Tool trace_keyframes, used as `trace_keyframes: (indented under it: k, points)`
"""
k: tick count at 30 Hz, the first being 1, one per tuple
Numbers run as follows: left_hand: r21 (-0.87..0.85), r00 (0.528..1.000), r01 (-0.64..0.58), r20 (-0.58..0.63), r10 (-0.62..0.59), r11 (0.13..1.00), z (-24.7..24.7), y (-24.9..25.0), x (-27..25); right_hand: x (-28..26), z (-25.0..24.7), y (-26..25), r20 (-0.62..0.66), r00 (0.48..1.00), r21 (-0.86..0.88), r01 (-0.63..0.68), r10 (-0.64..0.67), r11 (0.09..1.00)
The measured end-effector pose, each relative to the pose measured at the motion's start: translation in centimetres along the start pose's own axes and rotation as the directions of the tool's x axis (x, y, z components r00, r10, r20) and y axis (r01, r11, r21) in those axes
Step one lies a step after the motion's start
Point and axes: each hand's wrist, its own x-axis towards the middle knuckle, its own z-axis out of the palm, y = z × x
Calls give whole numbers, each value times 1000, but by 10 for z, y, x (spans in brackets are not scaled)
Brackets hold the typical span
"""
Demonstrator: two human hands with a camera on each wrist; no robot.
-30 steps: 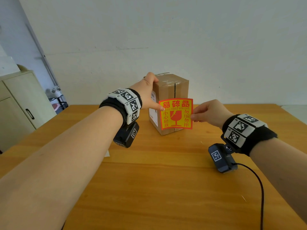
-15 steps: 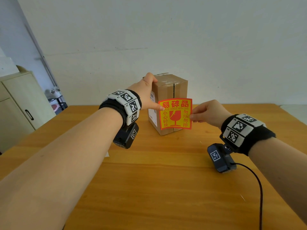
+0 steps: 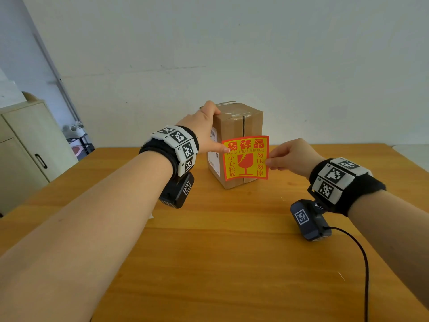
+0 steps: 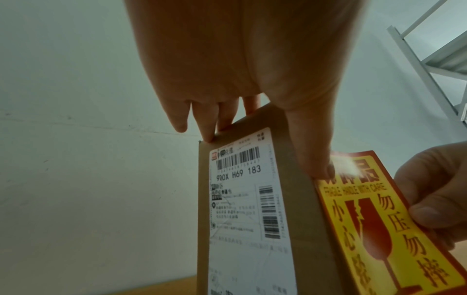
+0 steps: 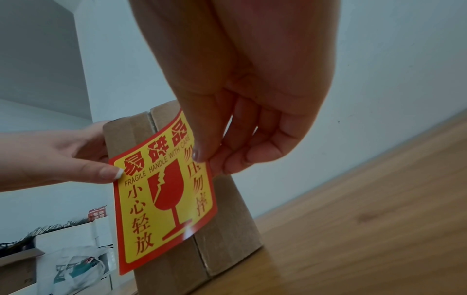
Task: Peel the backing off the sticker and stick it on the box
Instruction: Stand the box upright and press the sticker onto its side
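Your right hand (image 3: pixel 289 156) is pinching the sticker (image 3: pixel 245 158) taut against the box (image 3: pixel 239 126). Your left hand (image 3: pixel 204 131), fingers straight, is steadying it, thumb pinning the sticker's edge.

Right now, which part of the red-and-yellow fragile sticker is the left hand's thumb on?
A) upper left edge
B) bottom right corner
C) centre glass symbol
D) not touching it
A: the left hand's thumb tip presses the upper left edge of the red-and-yellow fragile sticker at the brown cardboard box's corner, while the right hand pinches the sticker's right edge.
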Motion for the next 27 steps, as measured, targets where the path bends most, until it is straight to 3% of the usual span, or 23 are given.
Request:
trace_keyframes:
  k: [27]
  points:
    - [-6, 1000, -5, -16, 5, 1000, 2, 0, 1, 14, 5, -9, -37, 994, -59, -104, 102, 993]
